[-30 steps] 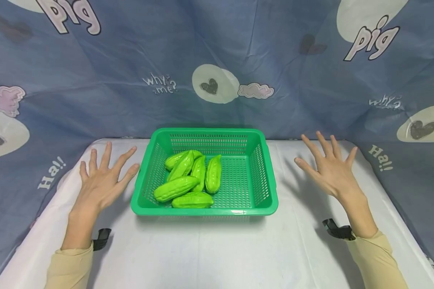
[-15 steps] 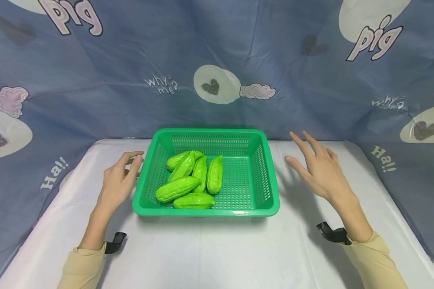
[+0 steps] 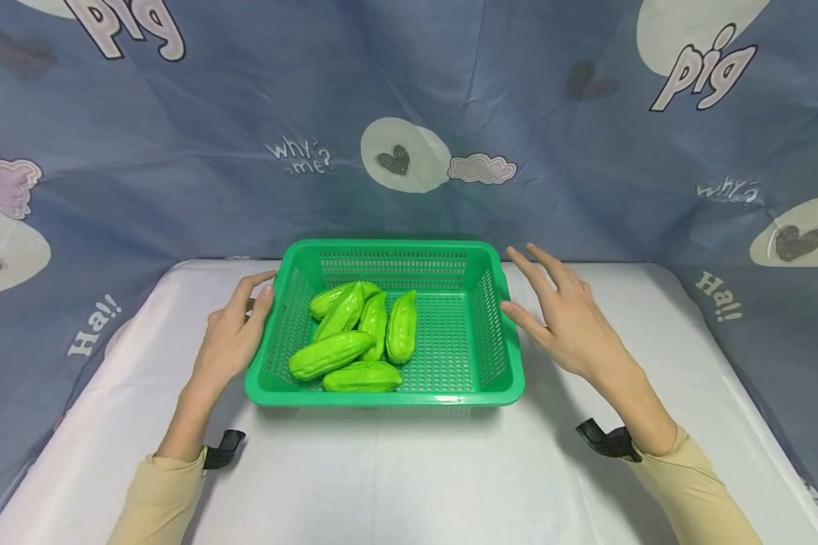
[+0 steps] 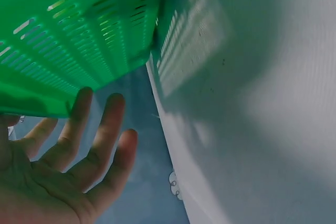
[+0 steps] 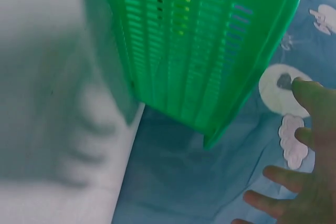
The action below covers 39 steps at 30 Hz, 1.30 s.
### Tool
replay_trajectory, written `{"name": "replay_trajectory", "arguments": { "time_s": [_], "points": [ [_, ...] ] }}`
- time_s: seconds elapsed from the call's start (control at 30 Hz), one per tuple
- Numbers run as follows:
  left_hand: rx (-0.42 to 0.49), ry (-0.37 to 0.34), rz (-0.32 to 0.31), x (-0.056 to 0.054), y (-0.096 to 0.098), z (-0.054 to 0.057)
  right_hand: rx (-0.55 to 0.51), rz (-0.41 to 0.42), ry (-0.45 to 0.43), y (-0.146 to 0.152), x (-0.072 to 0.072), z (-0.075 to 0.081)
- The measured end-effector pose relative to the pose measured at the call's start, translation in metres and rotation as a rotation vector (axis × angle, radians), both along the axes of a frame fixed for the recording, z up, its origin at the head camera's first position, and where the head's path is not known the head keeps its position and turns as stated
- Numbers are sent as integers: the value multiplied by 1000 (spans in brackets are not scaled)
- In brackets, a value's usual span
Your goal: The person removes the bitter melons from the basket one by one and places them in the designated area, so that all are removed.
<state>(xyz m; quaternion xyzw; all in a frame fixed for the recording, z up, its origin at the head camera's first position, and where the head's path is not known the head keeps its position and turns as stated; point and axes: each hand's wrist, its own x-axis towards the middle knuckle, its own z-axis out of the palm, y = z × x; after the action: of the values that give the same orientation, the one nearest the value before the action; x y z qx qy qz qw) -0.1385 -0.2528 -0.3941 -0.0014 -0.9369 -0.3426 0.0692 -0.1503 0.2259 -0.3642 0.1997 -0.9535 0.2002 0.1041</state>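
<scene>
A green plastic basket [image 3: 382, 399] with slotted walls holds several bright green bitter melons [image 3: 401, 329], heaped toward its left half. By the basket's left rim is my left hand [image 3: 228, 333], its fingers loosely bent; in the left wrist view its fingertips [image 4: 84, 98] lie close to the outside wall, and whether they touch cannot be told. My right hand [image 3: 572, 322] hovers at the right rim with fingers spread and nothing in them. In the right wrist view that hand [image 5: 310, 187] stands apart from the basket wall [image 5: 184, 51].
The basket stands on a white-covered table [image 3: 409, 477], near its back edge. A blue printed cloth [image 3: 409, 76] hangs behind and along both sides. Black wrist straps [image 3: 610, 440] sit below both hands.
Both hands have moved inward to the basket's sides, the left one first. The left fingers went from widely spread to loosely bent. The basket and bitter melons stay put.
</scene>
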Motion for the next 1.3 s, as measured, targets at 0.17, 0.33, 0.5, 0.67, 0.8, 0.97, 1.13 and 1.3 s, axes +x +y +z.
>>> {"name": "replay_trajectory", "arguments": {
  "time_s": [0.17, 0.33, 0.5, 0.67, 0.8, 0.97, 1.13, 1.3],
  "points": [
    [62, -34, -27, -3, 1, 1, -15, 41, 5, -9, 1, -1],
    [80, -80, -20, -8, 5, 5, -45, 83, -18, -18, 3, -3],
    [75, -112, -21, -10, 10, 4, -42, 142, -9, -27, 3, -5],
    [79, -87, -30, -10, 12, 3, -4, 213, 18, -35, 3, -8],
    [97, -62, -23, -11, 14, 1, 12, 259, 12, -44, 3, -9],
    [108, -61, -1, -7, 14, 0, 54, 316, -2, -57, 2, -11],
    [113, -67, 15, -2, 13, -2, 102, 344, -1, -69, -1, -12],
    [114, -47, 18, -2, 12, -2, 133, 366, -8, -79, -4, -14]
  ]
}}
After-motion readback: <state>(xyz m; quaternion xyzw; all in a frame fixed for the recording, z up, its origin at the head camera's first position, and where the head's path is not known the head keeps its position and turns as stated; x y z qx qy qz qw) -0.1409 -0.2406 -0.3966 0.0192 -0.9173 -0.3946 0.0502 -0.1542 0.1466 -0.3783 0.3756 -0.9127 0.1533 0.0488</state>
